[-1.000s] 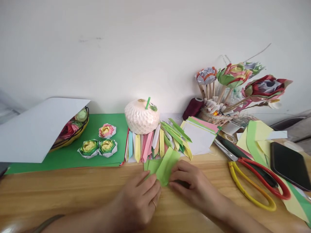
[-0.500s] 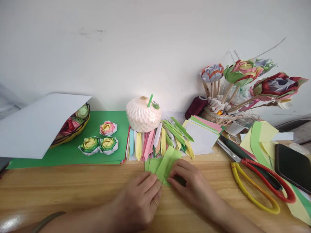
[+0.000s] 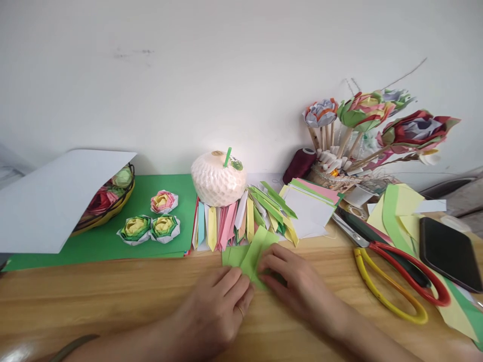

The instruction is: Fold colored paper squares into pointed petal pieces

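Observation:
A light green sheet of paper (image 3: pixel 256 251), partly folded over, lies on the wooden table in front of me, with more green paper (image 3: pixel 234 255) flat beneath its left side. My left hand (image 3: pixel 226 301) presses the sheet's lower left part, fingers together, a ring on one finger. At the right edge my right hand (image 3: pixel 290 281) pinches the same sheet between thumb and fingers. Just beyond lie several folded paper strips (image 3: pixel 226 221) in pink, yellow, white and green, below a white textured jar (image 3: pixel 219 178) with a green stick.
To the right are scissors (image 3: pixel 400 271) with red and yellow handles, a black phone (image 3: pixel 449 254) and paper scraps. Paper flowers on sticks (image 3: pixel 366 113) and a maroon thread spool (image 3: pixel 300 166) stand behind. Left are three small paper flowers (image 3: pixel 164 201) and a basket (image 3: pixel 105 221) under white paper.
The camera view has shifted slightly, so most things appear a little further left. Both hands stay on the green paper, with only slight finger movement.

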### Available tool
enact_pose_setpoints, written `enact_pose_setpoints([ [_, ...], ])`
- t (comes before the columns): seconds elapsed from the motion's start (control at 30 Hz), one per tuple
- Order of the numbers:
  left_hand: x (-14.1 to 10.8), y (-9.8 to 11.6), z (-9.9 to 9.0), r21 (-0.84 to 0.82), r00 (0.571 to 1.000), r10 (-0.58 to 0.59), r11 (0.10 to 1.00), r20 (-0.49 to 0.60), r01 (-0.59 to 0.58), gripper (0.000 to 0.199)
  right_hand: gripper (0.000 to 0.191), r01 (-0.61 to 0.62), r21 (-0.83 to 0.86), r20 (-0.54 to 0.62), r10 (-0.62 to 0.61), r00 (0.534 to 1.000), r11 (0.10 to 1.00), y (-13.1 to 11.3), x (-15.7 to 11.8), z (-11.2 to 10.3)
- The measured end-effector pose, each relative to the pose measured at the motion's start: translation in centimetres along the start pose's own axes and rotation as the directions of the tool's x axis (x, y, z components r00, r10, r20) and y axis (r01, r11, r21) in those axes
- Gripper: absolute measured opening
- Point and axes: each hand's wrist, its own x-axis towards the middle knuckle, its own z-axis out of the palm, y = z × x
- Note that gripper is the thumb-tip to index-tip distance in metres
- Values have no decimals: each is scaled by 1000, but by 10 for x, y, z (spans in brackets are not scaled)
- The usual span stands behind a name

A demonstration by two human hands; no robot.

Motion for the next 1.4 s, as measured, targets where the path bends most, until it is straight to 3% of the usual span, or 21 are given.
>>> enact_pose_setpoints([
  [0.1,0,-2,0,23,999,1,1000,-44,0,28,21,166,-80,49,-162,986,983,1,-3,-8],
  [0.2,-1,-5,0,68,997,-1,998,-76,6,29,24,252,-108,95,-242,966,962,-5,-6,-13],
  [0.33,-2,-8,-3,117,998,-57,992,-3,57,35,23,212,-65,216,-194,957,975,-19,-6,-14],
  [0.43,-1,-8,-6,55,997,-71,996,-1,71,37,23,153,-29,243,-141,960,988,-25,-5,-14],
  [0.57,2,-6,-7,17,998,-59,998,-12,59,35,16,105,47,128,-110,986,993,-17,-7,-8],
  [0.67,3,-6,-6,8,999,-42,999,-9,42,37,18,-36,24,-83,38,996,999,-6,-8,-1],
  [0.73,3,-7,-5,-7,999,-34,999,-2,34,40,13,-133,-27,-155,127,980,991,-2,-8,2],
  [1.2,4,-29,-4,-56,991,87,995,100,-82,22,5,-288,-133,-154,268,951,948,-6,-1,9],
  [1.4,2,-33,-4,-47,987,80,996,141,-74,18,9,-122,-97,-182,103,978,988,-4,-2,10],
])
